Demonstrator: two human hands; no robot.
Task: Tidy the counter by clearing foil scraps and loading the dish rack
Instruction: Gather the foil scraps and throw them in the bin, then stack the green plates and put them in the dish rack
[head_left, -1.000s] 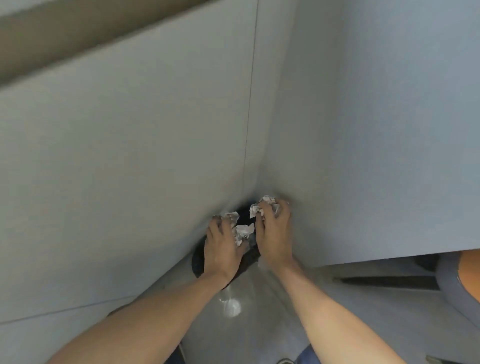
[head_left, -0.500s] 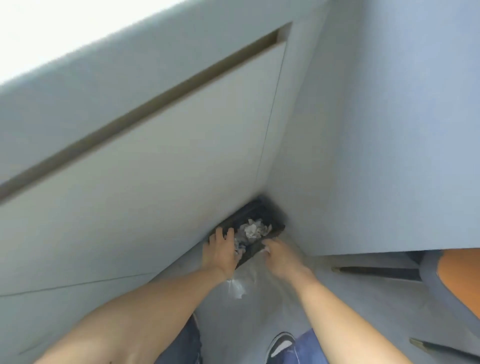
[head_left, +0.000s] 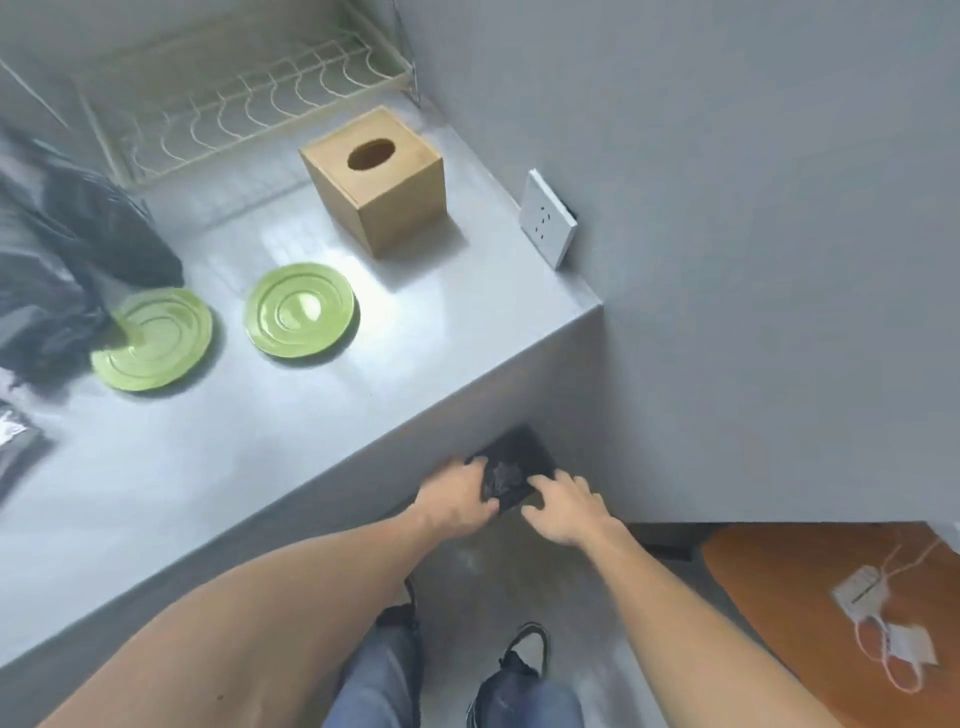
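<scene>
A small black bin (head_left: 524, 451) stands on the floor in the corner below the counter end, with crumpled foil scraps (head_left: 501, 475) lying blurred inside it. My left hand (head_left: 457, 499) curls over the bin's left rim, thumb and fingers pinching it. My right hand (head_left: 563, 512) hovers at the bin's near right edge, fingers apart and holding nothing. On the grey counter (head_left: 218, 467) lie two green plates (head_left: 151, 338) (head_left: 300, 309). A white wire dish rack (head_left: 244, 104) stands at the back with no dishes in it.
A wooden tissue box (head_left: 379, 179) sits between the rack and the plates. A black plastic bag (head_left: 62, 260) overlaps the left plate. A wall socket (head_left: 546, 218) is on the right wall. An orange surface (head_left: 831, 623) with white cables lies at lower right.
The foil scraps left both hands and now lie in the bin. My right hand has drawn back to the bin's edge. The view has lifted, so the counter top shows.
</scene>
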